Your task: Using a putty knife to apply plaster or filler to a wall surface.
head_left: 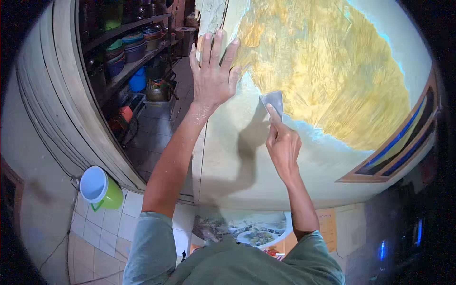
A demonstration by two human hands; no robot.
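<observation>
- Holding a scraper (277, 99) in the right grip (285, 146), curled closed around a handle mostly hidden from view, with index finger laid straight along the blade.
- Aimed upward from the right grip and slightly to its left along the long axis, broad edge foremost, roughly in line with the forearm below.
- Placed, by the look of it, against the pale wall (223, 130) at the lower-left rim of a yellow patch (327, 71), streaked and wrinkled, spreading above and to the right of the right grip; impossible to tell from this angle whether in contact along the full edge.
- Judged the relation to watch: blade edge to patch rim, just above the right grip and plainly nearer to it than to the left.
- Braced, apparently, on the wall with the left grip (213, 80), up and to the left of the right grip, fingers spread wide over a ragged border, holding nothing.
- Throwing a dark shadow (248, 147) across the wall, to the left of the right grip and below.
- Seen well apart from both grips: green bucket (114, 194) down to the left, laden shelves (137, 66) left of the left grip, framed window (399, 135) right of the right grip.
</observation>
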